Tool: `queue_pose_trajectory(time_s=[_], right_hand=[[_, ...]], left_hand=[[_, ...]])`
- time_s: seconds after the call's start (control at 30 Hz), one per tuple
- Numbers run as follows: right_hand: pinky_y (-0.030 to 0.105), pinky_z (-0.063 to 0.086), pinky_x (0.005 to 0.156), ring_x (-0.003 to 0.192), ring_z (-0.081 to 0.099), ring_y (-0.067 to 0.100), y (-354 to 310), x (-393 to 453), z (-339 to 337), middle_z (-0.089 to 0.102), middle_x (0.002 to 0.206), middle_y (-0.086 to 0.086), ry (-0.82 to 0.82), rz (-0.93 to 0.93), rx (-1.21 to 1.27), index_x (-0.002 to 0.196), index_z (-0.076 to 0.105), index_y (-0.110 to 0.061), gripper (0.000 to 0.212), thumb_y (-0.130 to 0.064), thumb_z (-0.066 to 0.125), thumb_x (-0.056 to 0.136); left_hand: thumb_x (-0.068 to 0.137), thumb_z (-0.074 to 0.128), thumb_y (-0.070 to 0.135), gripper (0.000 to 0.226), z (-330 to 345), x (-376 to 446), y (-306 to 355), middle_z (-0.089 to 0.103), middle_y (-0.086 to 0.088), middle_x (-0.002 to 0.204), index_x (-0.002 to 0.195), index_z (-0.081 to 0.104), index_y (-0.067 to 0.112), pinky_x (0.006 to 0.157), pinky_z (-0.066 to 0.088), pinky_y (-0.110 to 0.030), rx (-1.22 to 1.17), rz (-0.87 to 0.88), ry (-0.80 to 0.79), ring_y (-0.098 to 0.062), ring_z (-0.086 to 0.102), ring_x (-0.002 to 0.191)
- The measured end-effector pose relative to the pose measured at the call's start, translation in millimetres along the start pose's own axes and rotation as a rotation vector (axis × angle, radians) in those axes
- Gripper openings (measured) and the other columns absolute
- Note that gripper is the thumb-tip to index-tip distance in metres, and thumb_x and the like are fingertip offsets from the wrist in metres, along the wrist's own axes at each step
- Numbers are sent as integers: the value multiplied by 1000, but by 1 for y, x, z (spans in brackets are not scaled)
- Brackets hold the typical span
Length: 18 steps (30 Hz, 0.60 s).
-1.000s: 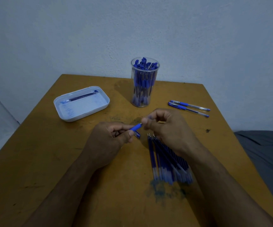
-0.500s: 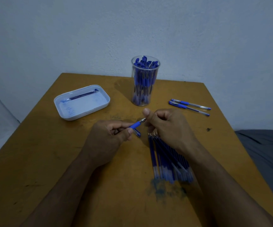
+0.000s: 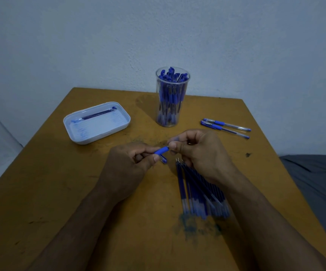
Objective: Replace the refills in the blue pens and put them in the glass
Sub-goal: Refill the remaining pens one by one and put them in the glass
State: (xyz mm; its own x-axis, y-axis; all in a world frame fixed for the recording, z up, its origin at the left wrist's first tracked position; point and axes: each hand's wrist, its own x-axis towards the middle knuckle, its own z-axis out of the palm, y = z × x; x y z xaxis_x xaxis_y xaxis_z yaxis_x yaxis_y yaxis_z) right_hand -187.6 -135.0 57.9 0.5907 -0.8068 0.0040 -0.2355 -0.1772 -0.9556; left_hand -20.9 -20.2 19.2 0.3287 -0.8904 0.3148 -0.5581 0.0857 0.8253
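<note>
My left hand (image 3: 127,167) grips a blue pen (image 3: 161,150) by its barrel, blue grip section pointing right. My right hand (image 3: 199,151) pinches the pen's tip end between thumb and fingers; the tip itself is hidden by them. A small blue cap piece (image 3: 163,159) shows just under my left thumb. Several blue refills (image 3: 195,192) lie in a bundle on the table under my right wrist. The clear glass (image 3: 172,116) at the back holds several blue pens. Two more blue pens (image 3: 225,127) lie to its right.
A white tray (image 3: 80,137) at the back left holds one refill (image 3: 97,115). Blue ink smears (image 3: 195,225) mark the wooden table (image 3: 50,192) in front of the refills. A wall stands close behind the table; grey cloth (image 3: 318,178) lies off the right edge.
My right hand's fingers closed back over the pen's metal tip, which was exposed half a second ago. The left hand kept its hold on the barrel.
</note>
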Motion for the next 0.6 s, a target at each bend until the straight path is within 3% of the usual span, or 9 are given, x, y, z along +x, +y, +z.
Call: queue_pose_trajectory(time_s=[0.13,0.2,0.3,0.33,0.4,0.47,0.6], right_hand=[[23,39,43,45,45,13,2,-1,3,68,86,26,9,7,53,97,76,-9,11,-17,74,91],[21,42,48,48,49,7,2,-2,7,67,86,15,31,-5,43,112,74,-15,23,-24,74,91],[18,45,65,76,61,1,3,0,10,70,100,-6,109,-95,-352,125,70,-26,36,-44,68,94],[20,45,69,85,61,4,2,0,13,67,105,-7,111,-130,-560,120,73,-27,32,-45,63,96],[27,43,71,87,55,12,2,0,24,56,101,-4,43,-151,-867,105,75,-24,27,-43,55,101],[29,42,68,81,51,14,5,1,36,45,100,-3,-3,-121,-1012,103,69,-21,28,-41,50,103],[31,46,68,84,52,15,7,6,48,44,120,2,-71,-38,-1104,120,61,-21,22,-34,57,102]], left_hand=[[91,72,17,25,2,0,1,73,7,78,106,69,37,62,53,-25,4,-18,14,-18,65,72],[93,70,18,23,2,1,2,72,8,76,103,68,38,61,52,-21,3,-46,59,-14,66,72],[95,67,22,15,-1,5,1,74,9,78,102,69,35,58,49,-15,-109,-182,178,-3,63,64],[96,66,24,12,-2,6,1,74,11,80,104,70,32,57,48,-15,-138,-219,211,-1,61,61],[97,65,25,11,-6,9,-2,74,12,79,106,71,27,52,48,-16,-161,-252,258,-2,58,55],[97,65,25,11,-8,10,-2,75,11,79,105,72,26,50,47,-16,-170,-261,275,-3,56,53],[97,66,24,13,-8,8,-3,75,8,79,108,71,24,54,48,-15,-162,-257,252,-2,59,56]])
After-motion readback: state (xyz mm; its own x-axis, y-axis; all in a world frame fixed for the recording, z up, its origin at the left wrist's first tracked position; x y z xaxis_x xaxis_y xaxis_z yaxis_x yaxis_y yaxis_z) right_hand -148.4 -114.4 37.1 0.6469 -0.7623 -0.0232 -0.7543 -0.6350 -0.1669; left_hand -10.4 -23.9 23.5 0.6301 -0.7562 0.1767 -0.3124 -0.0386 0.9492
